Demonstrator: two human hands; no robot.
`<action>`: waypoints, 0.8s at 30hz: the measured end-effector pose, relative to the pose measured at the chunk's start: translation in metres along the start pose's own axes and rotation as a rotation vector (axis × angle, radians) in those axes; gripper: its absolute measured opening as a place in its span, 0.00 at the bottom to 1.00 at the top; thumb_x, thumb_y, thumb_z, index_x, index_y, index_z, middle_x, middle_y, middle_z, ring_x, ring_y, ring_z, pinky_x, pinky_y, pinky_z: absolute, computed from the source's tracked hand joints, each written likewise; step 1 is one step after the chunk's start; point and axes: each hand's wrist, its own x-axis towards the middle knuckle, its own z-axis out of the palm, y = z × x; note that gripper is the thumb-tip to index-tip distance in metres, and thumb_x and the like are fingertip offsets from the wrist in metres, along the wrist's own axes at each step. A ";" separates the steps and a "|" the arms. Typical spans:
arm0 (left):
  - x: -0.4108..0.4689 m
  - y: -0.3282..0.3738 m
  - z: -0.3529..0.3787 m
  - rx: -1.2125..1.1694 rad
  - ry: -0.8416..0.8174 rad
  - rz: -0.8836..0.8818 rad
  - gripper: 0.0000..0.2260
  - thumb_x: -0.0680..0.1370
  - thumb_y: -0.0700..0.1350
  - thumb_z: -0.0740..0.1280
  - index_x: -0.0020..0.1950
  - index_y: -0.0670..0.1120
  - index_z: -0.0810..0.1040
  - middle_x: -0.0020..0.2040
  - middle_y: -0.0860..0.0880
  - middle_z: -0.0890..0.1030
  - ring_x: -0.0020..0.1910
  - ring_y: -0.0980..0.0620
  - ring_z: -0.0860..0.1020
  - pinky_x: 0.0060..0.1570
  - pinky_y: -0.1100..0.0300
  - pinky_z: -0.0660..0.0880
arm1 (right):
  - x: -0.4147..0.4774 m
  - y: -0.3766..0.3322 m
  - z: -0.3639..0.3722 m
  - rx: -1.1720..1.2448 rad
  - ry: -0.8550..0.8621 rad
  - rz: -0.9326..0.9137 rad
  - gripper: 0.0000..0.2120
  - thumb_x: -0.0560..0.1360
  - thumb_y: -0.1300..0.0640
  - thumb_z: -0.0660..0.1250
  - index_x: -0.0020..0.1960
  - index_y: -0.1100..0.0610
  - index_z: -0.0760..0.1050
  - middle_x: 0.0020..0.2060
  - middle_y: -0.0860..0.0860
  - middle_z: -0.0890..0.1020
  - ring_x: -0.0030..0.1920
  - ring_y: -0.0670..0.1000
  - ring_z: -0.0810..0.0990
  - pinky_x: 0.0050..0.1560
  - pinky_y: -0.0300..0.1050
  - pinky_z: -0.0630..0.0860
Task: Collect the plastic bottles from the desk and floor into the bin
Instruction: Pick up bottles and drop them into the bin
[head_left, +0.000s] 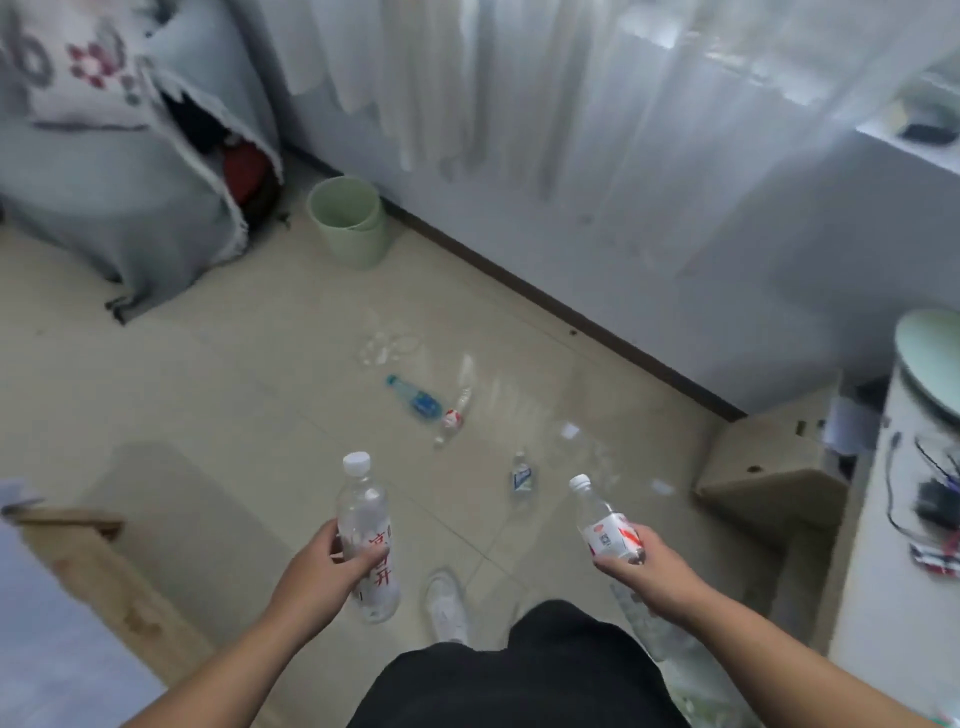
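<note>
left hand (322, 564) grips big clear bottle (366, 540), right hand (636, 558) grips small labelled bottle (605, 525). more bottles (415, 400) lie mid-floor (208, 389); green bin (349, 221) at the floor's far edge by the wall.

Tiled floor (234, 374), scattered bottles (415, 399), green bin (358, 244), perhaps a box (769, 467)

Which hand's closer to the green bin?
Left. Left hand, gripping the large bottle, is in line with the green bin; right hand, gripping the small bottle, is farther to its right.
</note>
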 end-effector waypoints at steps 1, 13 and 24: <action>0.001 -0.005 -0.008 -0.022 0.027 -0.021 0.13 0.70 0.62 0.75 0.52 0.66 0.77 0.47 0.65 0.85 0.49 0.65 0.81 0.44 0.62 0.75 | 0.005 -0.011 0.003 -0.023 -0.003 -0.009 0.23 0.70 0.42 0.75 0.61 0.42 0.70 0.48 0.45 0.83 0.45 0.44 0.82 0.38 0.36 0.74; 0.017 -0.023 -0.059 -0.195 0.261 -0.241 0.12 0.73 0.59 0.75 0.52 0.62 0.76 0.45 0.60 0.85 0.42 0.57 0.84 0.49 0.50 0.81 | 0.115 -0.128 0.023 -0.328 -0.203 -0.034 0.32 0.63 0.33 0.74 0.63 0.42 0.70 0.47 0.46 0.84 0.39 0.45 0.83 0.33 0.37 0.73; 0.036 -0.034 -0.127 -0.201 0.270 -0.416 0.22 0.75 0.59 0.73 0.66 0.57 0.71 0.57 0.55 0.82 0.57 0.50 0.82 0.55 0.49 0.80 | 0.188 -0.354 0.093 -0.338 -0.320 -0.279 0.21 0.71 0.42 0.76 0.59 0.47 0.75 0.47 0.51 0.84 0.41 0.50 0.84 0.41 0.45 0.79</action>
